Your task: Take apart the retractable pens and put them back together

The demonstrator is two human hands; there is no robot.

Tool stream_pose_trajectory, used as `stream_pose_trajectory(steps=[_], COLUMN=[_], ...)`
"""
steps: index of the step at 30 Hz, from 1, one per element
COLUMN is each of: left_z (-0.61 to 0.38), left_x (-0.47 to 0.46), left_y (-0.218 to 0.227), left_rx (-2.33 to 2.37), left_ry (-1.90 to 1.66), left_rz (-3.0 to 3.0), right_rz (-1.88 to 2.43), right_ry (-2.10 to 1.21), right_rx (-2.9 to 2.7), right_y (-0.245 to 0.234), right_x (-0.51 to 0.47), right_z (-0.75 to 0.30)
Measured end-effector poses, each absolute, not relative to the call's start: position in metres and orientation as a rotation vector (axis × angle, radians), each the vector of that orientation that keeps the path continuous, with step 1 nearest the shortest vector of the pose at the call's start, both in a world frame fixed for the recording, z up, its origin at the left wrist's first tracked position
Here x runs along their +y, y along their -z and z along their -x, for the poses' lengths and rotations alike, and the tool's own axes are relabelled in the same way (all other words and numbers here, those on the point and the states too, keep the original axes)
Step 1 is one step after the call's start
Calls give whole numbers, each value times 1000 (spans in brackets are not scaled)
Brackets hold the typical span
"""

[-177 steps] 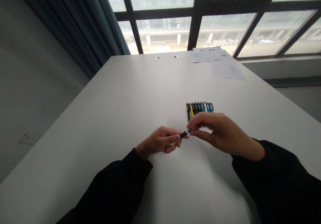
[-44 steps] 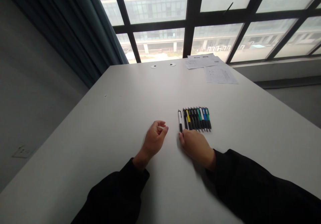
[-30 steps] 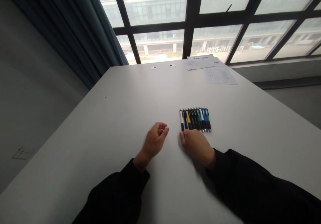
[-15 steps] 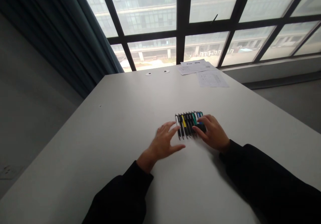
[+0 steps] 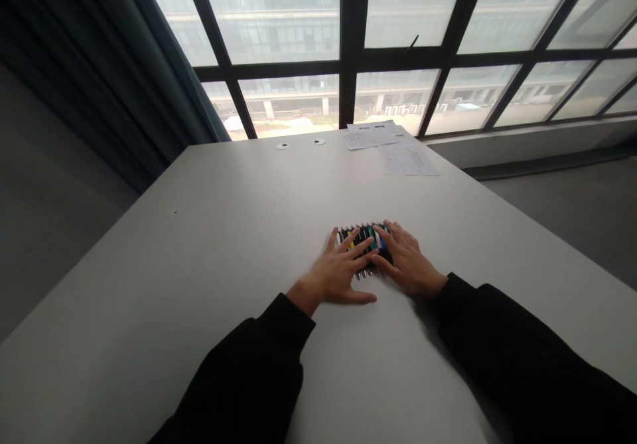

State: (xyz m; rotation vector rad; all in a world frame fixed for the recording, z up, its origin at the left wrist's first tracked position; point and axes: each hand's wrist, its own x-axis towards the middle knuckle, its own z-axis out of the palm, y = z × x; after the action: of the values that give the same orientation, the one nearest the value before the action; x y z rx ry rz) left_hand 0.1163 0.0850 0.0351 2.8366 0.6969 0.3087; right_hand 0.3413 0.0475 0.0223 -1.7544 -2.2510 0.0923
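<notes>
Bare left hand (image 5: pixel 334 275) and bare right hand (image 5: pixel 408 263), palms down, fingers spread and unclenched, resting across a tight row of slim black, yellow, green and blue click pens (image 5: pixel 363 239), no pen grasped. Row lying flat on a white tabletop (image 5: pixel 209 265) between both hands, well apart from printed white paper sheets (image 5: pixel 405 158).

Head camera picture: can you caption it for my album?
Left hand and right hand cover a row of colourful click pens on a white table.

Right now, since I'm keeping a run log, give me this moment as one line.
left hand: fingers over click pens | right hand: fingers over same pens | white table: under pens
</notes>
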Motion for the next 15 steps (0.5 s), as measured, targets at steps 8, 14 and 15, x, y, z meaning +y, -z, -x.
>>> stream_pose_trajectory(steps=[8,14,15], left_z=[-123,-125,-126], left_x=[87,82,82], left_y=[-36,-33,-32], left_rx=[681,766,780], left_ry=[-336,-366,-372], left_rz=[-2795,-2767,-2762], right_rz=[1794,1820,1824], right_ry=[-36,-8,-6], right_rx=[-2326,-2372,-2374], right_y=[-17,-15,-16], right_x=[47,47,47], right_z=[-339,-336,-336])
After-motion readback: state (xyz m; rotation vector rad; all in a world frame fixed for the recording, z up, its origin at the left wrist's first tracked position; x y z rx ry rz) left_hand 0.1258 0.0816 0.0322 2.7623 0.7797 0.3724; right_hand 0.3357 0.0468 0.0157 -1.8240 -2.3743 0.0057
